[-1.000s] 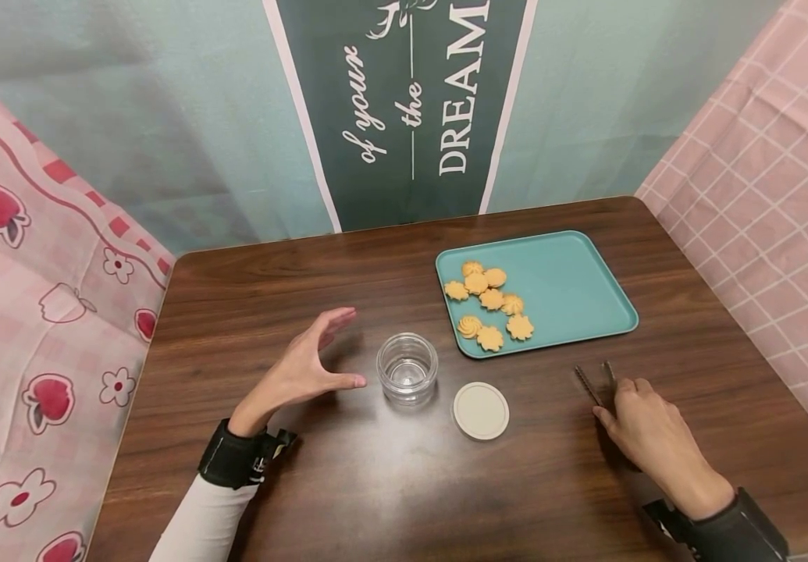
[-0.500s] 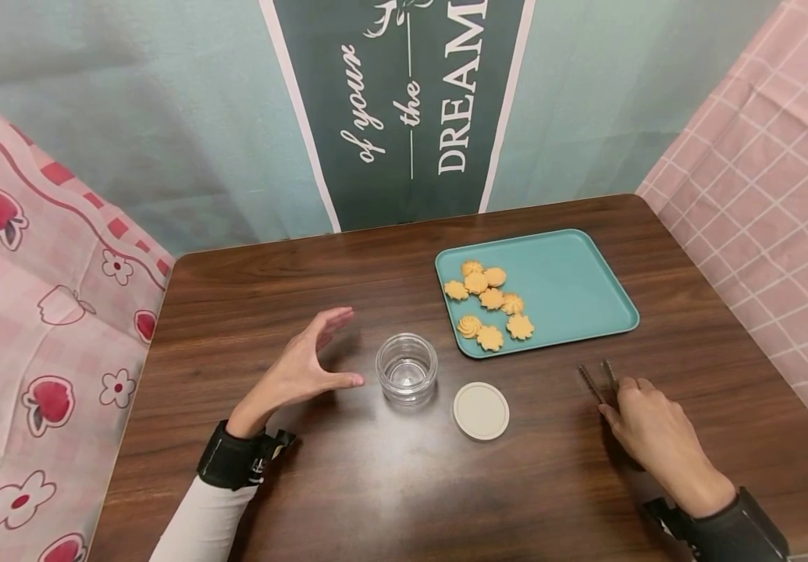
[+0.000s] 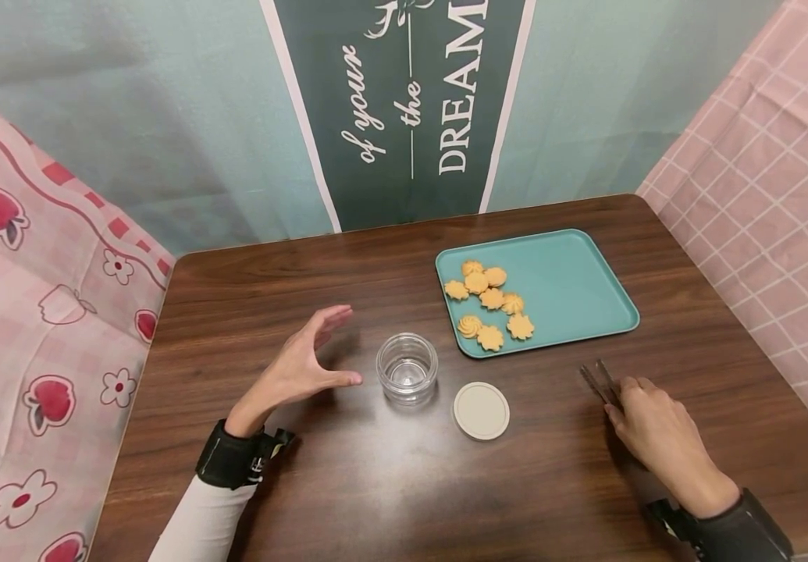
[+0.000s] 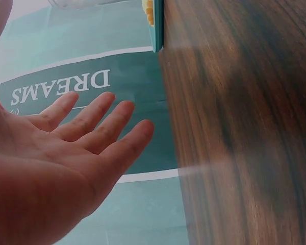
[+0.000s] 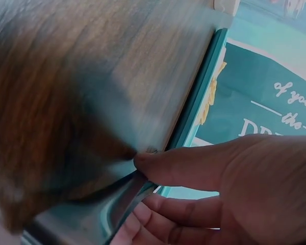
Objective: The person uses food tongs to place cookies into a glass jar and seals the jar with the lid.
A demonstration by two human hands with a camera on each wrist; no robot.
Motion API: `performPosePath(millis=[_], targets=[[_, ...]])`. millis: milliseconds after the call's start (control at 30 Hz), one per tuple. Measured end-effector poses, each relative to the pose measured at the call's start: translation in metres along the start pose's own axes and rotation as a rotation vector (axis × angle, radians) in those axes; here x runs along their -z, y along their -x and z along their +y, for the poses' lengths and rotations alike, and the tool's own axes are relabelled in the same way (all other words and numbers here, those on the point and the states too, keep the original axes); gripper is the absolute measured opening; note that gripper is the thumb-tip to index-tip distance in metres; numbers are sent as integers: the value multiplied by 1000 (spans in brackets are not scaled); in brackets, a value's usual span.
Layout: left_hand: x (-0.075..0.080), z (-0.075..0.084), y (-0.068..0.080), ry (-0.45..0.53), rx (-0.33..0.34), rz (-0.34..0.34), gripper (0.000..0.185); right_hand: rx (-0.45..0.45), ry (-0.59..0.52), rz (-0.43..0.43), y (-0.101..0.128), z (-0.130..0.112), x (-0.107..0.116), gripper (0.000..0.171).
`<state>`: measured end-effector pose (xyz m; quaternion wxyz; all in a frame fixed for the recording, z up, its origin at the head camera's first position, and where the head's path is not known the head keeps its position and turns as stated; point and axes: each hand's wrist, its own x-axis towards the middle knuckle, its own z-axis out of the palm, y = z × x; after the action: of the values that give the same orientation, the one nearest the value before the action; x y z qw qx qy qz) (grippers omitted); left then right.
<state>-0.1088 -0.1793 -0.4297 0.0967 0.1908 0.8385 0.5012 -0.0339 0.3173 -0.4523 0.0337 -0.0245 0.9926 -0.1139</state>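
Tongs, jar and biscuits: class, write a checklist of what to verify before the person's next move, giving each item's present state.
1. Jar open and upright: ok.
2. Lid off, lying flat beside the jar: ok.
3. Biscuits on the tray, none in the jar: ok.
4. Right hand closing on the tongs: ok, thumb and fingers pinch them.
5. Tongs lifted off the table: cannot tell.
6. Left hand steadying the jar: not ok, it is open beside the jar, not touching.
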Motion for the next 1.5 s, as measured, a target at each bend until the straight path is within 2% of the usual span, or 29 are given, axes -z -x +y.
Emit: performPosePath(millis=[133, 300, 733, 867, 1133, 1500], targets=[[1, 1, 1, 4, -3, 9, 102, 9, -2, 11, 2, 1, 1, 25], [1, 1, 2, -10, -5, 16, 101, 13, -12, 10, 3, 0, 7, 16], [2, 4, 2, -20, -13, 19, 100, 121, 25, 102, 2, -6, 29, 26], [3, 5, 2, -22, -22, 39, 100, 178, 40, 158, 1, -11, 33, 30], [8, 14, 2, -41, -22, 62, 100, 285, 55, 260, -5, -27, 48, 27], [13, 29, -1, -42, -81, 108, 100, 412, 89, 272, -17, -59, 70, 28]])
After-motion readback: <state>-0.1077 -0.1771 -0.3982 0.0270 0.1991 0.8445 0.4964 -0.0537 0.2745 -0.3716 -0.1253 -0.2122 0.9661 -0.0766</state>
